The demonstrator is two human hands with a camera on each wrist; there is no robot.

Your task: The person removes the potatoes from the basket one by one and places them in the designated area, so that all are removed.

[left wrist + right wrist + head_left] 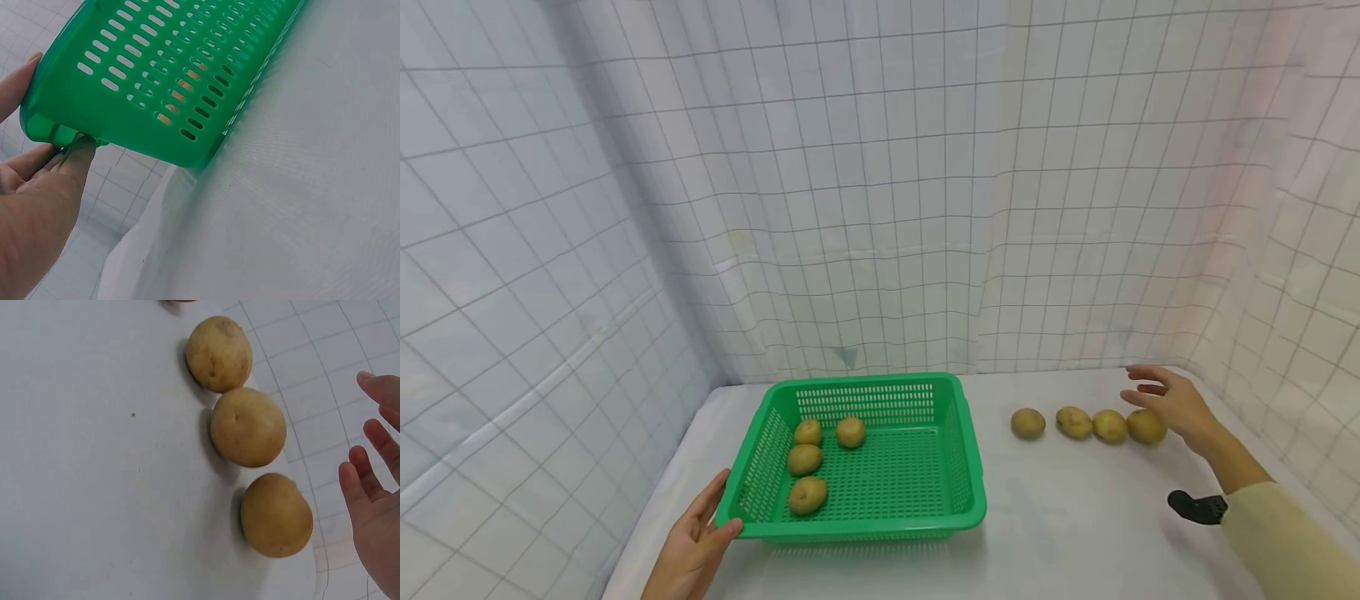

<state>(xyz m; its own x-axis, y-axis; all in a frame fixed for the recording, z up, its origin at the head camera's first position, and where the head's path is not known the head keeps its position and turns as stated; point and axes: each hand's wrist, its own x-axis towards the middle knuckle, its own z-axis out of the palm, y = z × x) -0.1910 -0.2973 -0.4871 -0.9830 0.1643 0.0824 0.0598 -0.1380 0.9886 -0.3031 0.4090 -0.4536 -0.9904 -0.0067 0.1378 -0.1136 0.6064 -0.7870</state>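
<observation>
From the head view, the left hand (pixel 688 550) is gripping the green basket (pixel 958 492) by its near-left corner on the desk (pixel 1075 533). In the left wrist view, fingers (pixel 78 153) are curling under its rim. In the right wrist view, the right hand (pixel 375 506) is hovering with fingers spread and loose, just beside the end potato (pixel 276 515).

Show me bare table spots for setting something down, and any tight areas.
Free: the table between the green basket and the row of four potatoes, and the front strip toward the sleeve. Inside the basket, the right half is bare. Crowded: the basket's left half, with four potatoes; the far-right row where the right hand hovers; the front-left corner gripped by the left hand.
</observation>
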